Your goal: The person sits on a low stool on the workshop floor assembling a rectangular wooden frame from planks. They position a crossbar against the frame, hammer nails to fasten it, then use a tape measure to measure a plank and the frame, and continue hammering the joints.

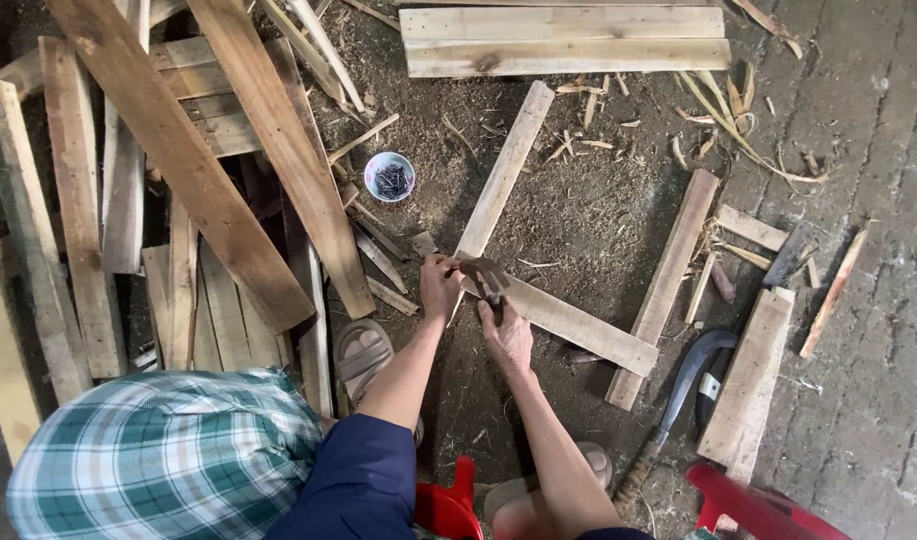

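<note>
Two hands (pixel 474 300) grip metal claw hammer (pixel 486 275), rough slats (pixel 539 290).

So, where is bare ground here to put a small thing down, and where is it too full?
Bare dirt lies between the long slat and the leaning board, below the stacked planks. More lies right of the short board, on the brick floor. The plank pile at left is crowded, up to the nail bowl. Both hands, left hand and right hand, hold the claw hammer.
</note>
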